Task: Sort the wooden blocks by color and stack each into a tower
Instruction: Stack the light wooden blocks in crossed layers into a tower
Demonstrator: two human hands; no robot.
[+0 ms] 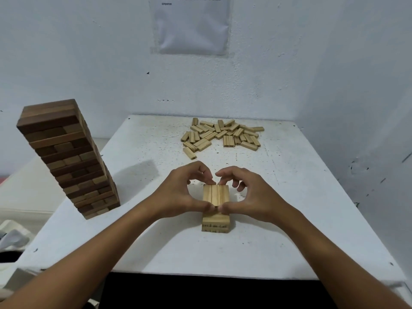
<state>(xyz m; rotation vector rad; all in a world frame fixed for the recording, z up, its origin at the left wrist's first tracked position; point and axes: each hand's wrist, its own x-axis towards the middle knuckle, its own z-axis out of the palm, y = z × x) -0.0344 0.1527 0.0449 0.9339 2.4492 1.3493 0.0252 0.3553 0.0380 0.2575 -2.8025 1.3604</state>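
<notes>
Head view: both forearms reached in from the near edge and met over the middle of the table.
Left hand (pixel 178 192): curled into a C; its thumb pinched the near end of the top layer (pixel 215 195) and its fingertips the far end, so it held those blocks.
Right hand (pixel 252 194): a mirror of the left, thumb at the near end beside the left thumb, index fingertip on the far end, the other fingers curled loosely above the table; it too held the top layer.
Light tower (pixel 215 221): a low stack of pale blocks under both hands, its top layer three blocks side by side running away from the camera, the layers beneath turned crosswise.
Loose pale blocks (pixel 221 134): a scattered heap lying flat near the far edge, well apart from the hands.
Dark tower (pixel 66 157): a tall finished stack of brown blocks on the left part of the table, clear of both hands.
Table (pixel 301 219): white, speckled with dark marks.
Wall (pixel 89 52): white, with a paper sheet (pixel 191 25) in a clear sleeve fixed above the heap; its print was too small to read.
</notes>
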